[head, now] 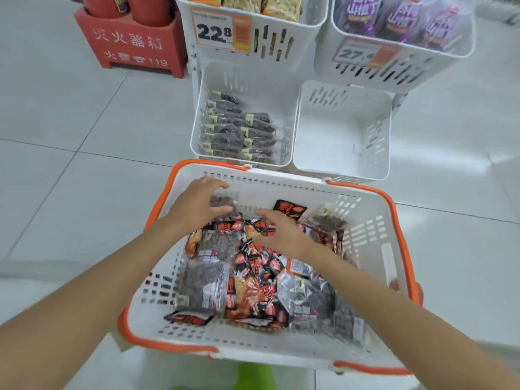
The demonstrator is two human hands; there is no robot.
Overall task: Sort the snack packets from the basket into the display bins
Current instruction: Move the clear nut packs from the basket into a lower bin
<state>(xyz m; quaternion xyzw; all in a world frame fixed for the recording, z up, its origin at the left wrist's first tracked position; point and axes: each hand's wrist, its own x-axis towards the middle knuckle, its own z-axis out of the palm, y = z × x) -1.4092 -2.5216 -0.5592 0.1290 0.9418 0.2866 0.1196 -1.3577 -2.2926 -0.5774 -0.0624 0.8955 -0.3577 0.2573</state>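
The left hand [201, 205] curls round a dark packet [222, 200] at the back of the basket [292, 181]. The right hand [280, 230] lies loose and open on the red packets [254, 267]. The shiny packet may slip from that small grip and miss the bin [253, 80] ahead.

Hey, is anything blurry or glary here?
Head view: the left hand, gripping a dark packet, and the right hand are motion-blurred; glare whitens the floor right of the empty bin; the purple packets look soft; wide-angle bending curves tile lines.
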